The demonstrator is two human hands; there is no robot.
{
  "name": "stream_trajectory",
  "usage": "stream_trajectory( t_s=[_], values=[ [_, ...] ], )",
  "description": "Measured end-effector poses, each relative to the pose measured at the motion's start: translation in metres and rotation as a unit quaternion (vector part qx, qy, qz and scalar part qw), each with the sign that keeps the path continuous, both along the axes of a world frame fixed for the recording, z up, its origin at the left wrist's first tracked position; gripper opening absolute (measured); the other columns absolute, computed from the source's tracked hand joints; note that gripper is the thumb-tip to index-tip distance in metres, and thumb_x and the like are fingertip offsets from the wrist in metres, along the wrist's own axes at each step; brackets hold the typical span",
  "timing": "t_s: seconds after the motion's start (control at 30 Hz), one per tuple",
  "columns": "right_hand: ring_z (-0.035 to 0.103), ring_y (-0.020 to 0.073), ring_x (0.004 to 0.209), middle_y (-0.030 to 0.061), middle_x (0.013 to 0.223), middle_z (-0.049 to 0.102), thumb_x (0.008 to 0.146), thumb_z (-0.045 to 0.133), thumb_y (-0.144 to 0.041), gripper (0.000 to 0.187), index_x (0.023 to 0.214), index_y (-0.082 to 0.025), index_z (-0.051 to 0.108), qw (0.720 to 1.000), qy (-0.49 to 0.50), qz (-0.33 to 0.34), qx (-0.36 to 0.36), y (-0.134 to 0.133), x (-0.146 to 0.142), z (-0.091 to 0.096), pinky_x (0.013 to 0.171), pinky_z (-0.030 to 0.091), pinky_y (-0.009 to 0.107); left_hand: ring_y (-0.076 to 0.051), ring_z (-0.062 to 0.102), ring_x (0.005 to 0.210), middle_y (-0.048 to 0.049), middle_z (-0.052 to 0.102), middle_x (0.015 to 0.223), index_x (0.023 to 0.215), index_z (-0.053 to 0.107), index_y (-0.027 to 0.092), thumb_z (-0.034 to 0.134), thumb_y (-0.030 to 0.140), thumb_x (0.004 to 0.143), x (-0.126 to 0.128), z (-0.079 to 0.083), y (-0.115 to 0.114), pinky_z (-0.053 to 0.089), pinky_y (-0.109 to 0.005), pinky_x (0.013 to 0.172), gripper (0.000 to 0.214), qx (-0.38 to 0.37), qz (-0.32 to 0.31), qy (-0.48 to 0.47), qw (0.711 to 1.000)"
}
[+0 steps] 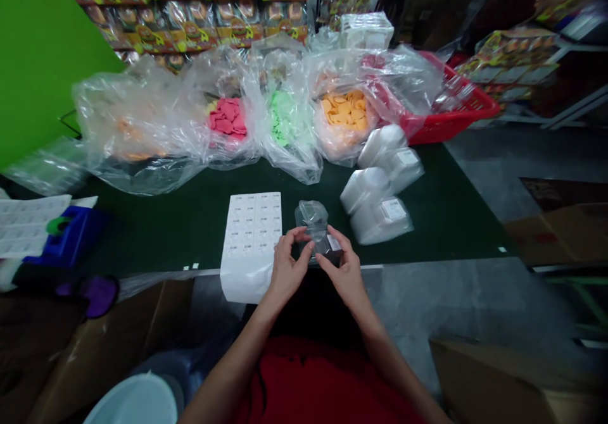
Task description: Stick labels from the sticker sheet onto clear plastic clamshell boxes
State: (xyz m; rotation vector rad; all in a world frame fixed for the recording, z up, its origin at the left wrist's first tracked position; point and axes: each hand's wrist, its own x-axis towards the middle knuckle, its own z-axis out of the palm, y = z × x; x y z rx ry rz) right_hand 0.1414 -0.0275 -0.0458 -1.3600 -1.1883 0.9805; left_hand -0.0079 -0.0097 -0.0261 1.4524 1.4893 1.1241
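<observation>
A small clear plastic clamshell box (313, 221) is held above the front edge of the dark green table (166, 228), its lid standing open. My left hand (287, 262) grips its left side with fingers curled round it. On the box's right side my right hand (342, 266) pinches it, where a small white label shows. Just left of my hands lies a white sheet of small labels (254, 228), hanging over the table's edge.
Several closed white clamshell boxes (380, 187) are stacked to the right. Clear bags of pink (228, 117), green (285, 117) and orange pieces (344, 111) stand at the back, beside a red basket (451, 117). A blue object (71, 234) sits left; cardboard boxes (517, 380) lie on the floor.
</observation>
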Motion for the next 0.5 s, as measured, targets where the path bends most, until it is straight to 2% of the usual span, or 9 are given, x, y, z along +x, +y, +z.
stream_trajectory(
  t_s=[0.1, 0.2, 0.3, 0.4, 0.5],
  values=[
    [0.058, 0.0304, 0.141, 0.0139, 0.152, 0.062, 0.087, 0.076, -0.033, 0.064, 0.148, -0.023, 0.060, 1.000, 0.023, 0.000, -0.005, -0.003, 0.001, 0.001, 0.121, 0.048, 0.054, -0.024, 0.073, 0.103, -0.0083, 0.078, 0.104, 0.132, 0.061, 0.019, 0.069, 0.035, 0.095, 0.001, 0.005, 0.002, 0.051, -0.040, 0.101, 0.040, -0.070, -0.037, -0.142, 0.987],
    [0.059, 0.0304, 0.142, 0.0139, 0.153, 0.061, 0.087, 0.074, -0.032, 0.062, 0.147, -0.024, 0.061, 0.999, 0.052, 0.000, -0.001, -0.006, 0.002, 0.012, 0.122, 0.047, 0.055, -0.021, 0.074, 0.095, -0.0064, 0.078, 0.097, 0.133, 0.058, 0.018, 0.073, 0.033, 0.090, 0.003, 0.021, 0.003, 0.054, -0.034, 0.092, 0.048, -0.111, -0.042, -0.227, 0.967],
    [0.055, 0.0305, 0.146, 0.0116, 0.153, 0.061, 0.086, 0.075, -0.030, 0.058, 0.143, -0.027, 0.065, 0.998, 0.051, 0.023, 0.039, -0.008, 0.006, 0.039, 0.125, 0.044, 0.055, -0.017, 0.071, 0.084, -0.0012, 0.074, 0.087, 0.128, 0.061, 0.020, 0.072, 0.026, 0.086, 0.010, 0.044, 0.001, 0.054, -0.030, 0.085, 0.043, -0.082, -0.016, -0.236, 0.968],
    [0.052, 0.0310, 0.149, 0.0084, 0.155, 0.060, 0.088, 0.077, -0.033, 0.053, 0.140, -0.031, 0.068, 0.994, 0.028, 0.059, 0.083, -0.008, 0.018, 0.073, 0.125, 0.044, 0.055, -0.014, 0.062, 0.074, 0.0012, 0.065, 0.081, 0.122, 0.067, 0.021, 0.068, 0.028, 0.093, 0.018, 0.069, -0.003, 0.052, -0.025, 0.074, 0.030, -0.020, -0.002, -0.204, 0.979],
    [0.053, 0.0328, 0.149, 0.0073, 0.155, 0.060, 0.088, 0.080, -0.041, 0.055, 0.140, -0.033, 0.069, 0.992, 0.045, 0.074, 0.092, -0.006, 0.038, 0.099, 0.126, 0.043, 0.058, -0.013, 0.057, 0.066, 0.0005, 0.064, 0.081, 0.126, 0.071, 0.023, 0.066, 0.031, 0.099, 0.022, 0.088, -0.005, 0.048, -0.025, 0.064, 0.029, 0.042, -0.024, -0.133, 0.990]
  ],
)
